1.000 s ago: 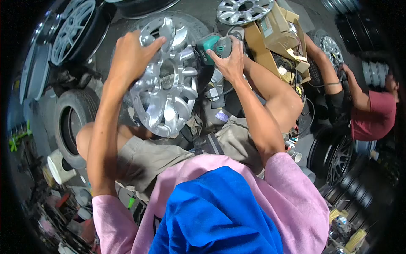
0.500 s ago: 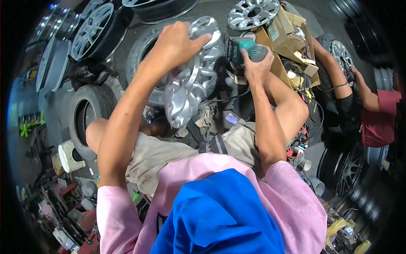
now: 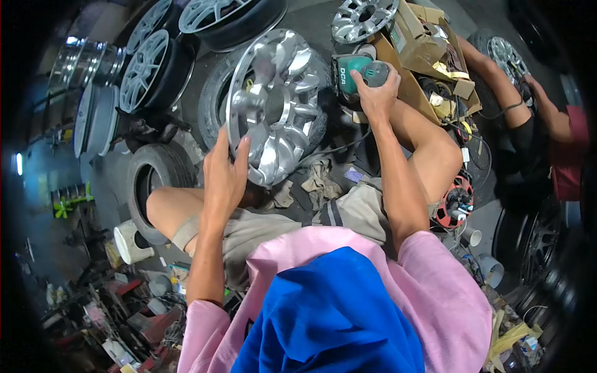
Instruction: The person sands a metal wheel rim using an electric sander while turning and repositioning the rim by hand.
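Observation:
A shiny chrome wheel face (image 3: 289,140) with a round centre hole stands tilted on a tire (image 3: 208,102) in front of me. My left hand (image 3: 227,165) grips its lower left edge, thumb on the near side and fingers partly hidden behind the rim. In my right hand (image 3: 377,93) is a green and black DCA power sander (image 3: 354,71), held by its rounded top to the right of the wheel. The sander's underside is hidden from view. A dark cord (image 3: 339,146) runs below it.
An open cardboard box (image 3: 413,46) of parts stands right of the sander, near another chrome wheel (image 3: 367,18). More wheels (image 3: 146,68) and a loose tire (image 3: 158,180) lie left. A co-worker's arms (image 3: 497,81) reach toward a wheel. Rags (image 3: 320,180) lie between my legs.
My left hand has moved from the wheel's top down to its lower left edge. The wheel has turned, showing its face more fully. My right hand still holds the sander in nearly the same place.

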The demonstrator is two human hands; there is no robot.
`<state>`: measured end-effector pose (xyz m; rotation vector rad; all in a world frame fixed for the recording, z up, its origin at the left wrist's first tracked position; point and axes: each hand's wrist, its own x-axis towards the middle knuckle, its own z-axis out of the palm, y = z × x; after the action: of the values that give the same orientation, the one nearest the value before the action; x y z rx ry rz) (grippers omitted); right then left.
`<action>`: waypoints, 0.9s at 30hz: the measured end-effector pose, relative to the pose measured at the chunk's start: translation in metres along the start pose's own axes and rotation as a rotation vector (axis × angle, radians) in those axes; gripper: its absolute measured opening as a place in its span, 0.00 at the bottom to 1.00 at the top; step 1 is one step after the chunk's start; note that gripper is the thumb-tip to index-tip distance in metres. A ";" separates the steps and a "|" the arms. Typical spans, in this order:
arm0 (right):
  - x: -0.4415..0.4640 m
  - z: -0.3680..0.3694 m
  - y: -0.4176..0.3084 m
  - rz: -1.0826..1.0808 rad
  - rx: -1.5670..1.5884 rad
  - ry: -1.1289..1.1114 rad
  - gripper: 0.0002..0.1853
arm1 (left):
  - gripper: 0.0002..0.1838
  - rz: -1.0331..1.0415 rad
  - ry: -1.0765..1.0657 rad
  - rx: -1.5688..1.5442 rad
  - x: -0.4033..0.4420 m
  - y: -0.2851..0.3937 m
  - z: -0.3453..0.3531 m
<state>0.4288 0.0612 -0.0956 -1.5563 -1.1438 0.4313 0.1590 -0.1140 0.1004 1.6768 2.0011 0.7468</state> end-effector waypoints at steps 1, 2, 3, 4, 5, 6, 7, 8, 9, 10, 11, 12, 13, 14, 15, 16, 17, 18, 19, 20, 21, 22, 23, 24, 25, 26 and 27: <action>-0.002 0.000 0.000 0.011 0.007 0.016 0.45 | 0.19 0.015 -0.007 0.012 -0.006 -0.004 -0.001; -0.004 0.002 0.000 0.013 0.012 0.003 0.45 | 0.18 0.013 0.001 -0.019 -0.010 -0.012 -0.003; -0.004 0.002 -0.002 0.011 0.014 -0.010 0.45 | 0.18 0.011 0.009 -0.054 -0.011 -0.016 -0.004; -0.006 -0.001 -0.003 0.035 0.009 -0.026 0.43 | 0.16 0.032 0.052 -0.136 -0.010 -0.019 -0.004; -0.005 -0.005 -0.002 0.042 0.002 -0.021 0.43 | 0.16 0.035 0.041 -0.137 -0.002 -0.024 -0.010; -0.006 -0.008 0.001 -0.001 -0.009 -0.051 0.44 | 0.16 0.157 0.007 -0.091 0.014 -0.024 -0.021; -0.008 -0.009 0.002 -0.051 -0.013 -0.097 0.44 | 0.16 0.268 -0.014 -0.044 0.028 -0.024 -0.033; -0.010 -0.009 0.000 -0.059 -0.037 -0.112 0.44 | 0.17 0.145 -0.132 -0.007 0.047 -0.020 -0.048; -0.012 -0.010 0.000 -0.073 -0.030 -0.128 0.45 | 0.19 0.018 -0.248 0.025 0.066 -0.020 -0.059; -0.014 -0.011 0.000 -0.098 -0.033 -0.172 0.45 | 0.20 -0.049 -0.253 -0.027 0.084 -0.027 -0.061; -0.017 -0.012 -0.001 -0.119 -0.041 -0.207 0.45 | 0.22 -0.108 -0.266 -0.081 0.102 -0.034 -0.062; -0.022 -0.017 -0.011 -0.091 -0.047 -0.274 0.44 | 0.23 -0.144 -0.226 -0.132 0.117 -0.042 -0.059; -0.028 -0.020 -0.014 -0.098 -0.052 -0.281 0.44 | 0.24 -0.172 -0.191 -0.187 0.130 -0.046 -0.055; -0.032 -0.024 -0.015 -0.215 -0.055 -0.357 0.43 | 0.25 -0.249 -0.129 -0.245 0.140 -0.050 -0.050; -0.037 -0.028 -0.015 -0.330 -0.062 -0.434 0.43 | 0.27 -0.326 -0.072 -0.304 0.147 -0.052 -0.044; -0.047 -0.028 -0.019 -0.302 -0.039 -0.462 0.40 | 0.26 -0.266 -0.042 -0.297 0.154 -0.058 -0.036; -0.058 -0.031 -0.023 -0.279 -0.061 -0.506 0.39 | 0.26 -0.269 -0.053 -0.309 0.167 -0.069 -0.030; -0.066 -0.032 -0.026 -0.281 -0.087 -0.558 0.39 | 0.26 -0.262 -0.050 -0.276 0.183 -0.087 -0.026; -0.071 -0.031 -0.026 -0.284 -0.110 -0.612 0.39 | 0.26 -0.254 -0.044 -0.242 0.190 -0.092 -0.024; -0.076 -0.028 -0.021 -0.297 -0.133 -0.661 0.40 | 0.25 -0.285 -0.101 -0.271 0.199 -0.097 -0.027; -0.081 -0.026 -0.021 -0.299 -0.143 -0.666 0.40 | 0.25 -0.290 -0.103 -0.281 0.205 -0.100 -0.026; -0.085 -0.024 -0.020 -0.298 -0.167 -0.669 0.40 | 0.25 -0.269 -0.099 -0.296 0.210 -0.104 -0.024; -0.088 -0.020 -0.018 -0.295 -0.189 -0.675 0.39 | 0.25 -0.252 -0.095 -0.308 0.214 -0.109 -0.023; -0.089 -0.018 -0.017 -0.316 -0.192 -0.673 0.39 | 0.23 -0.249 -0.106 -0.301 0.216 -0.111 -0.023; -0.089 -0.015 -0.015 -0.315 -0.200 -0.685 0.39 | 0.23 -0.262 -0.109 -0.309 0.217 -0.114 -0.024; -0.089 -0.011 -0.014 -0.318 -0.202 -0.688 0.39 | 0.24 -0.239 -0.145 -0.248 0.219 -0.118 -0.025; -0.088 -0.008 -0.013 -0.323 -0.204 -0.689 0.39 | 0.25 -0.215 -0.181 -0.187 0.221 -0.122 -0.026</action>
<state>0.3879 -0.0175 -0.1066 -1.3856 -1.9880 0.6726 0.0103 0.0847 0.0458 1.3473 1.8849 0.6583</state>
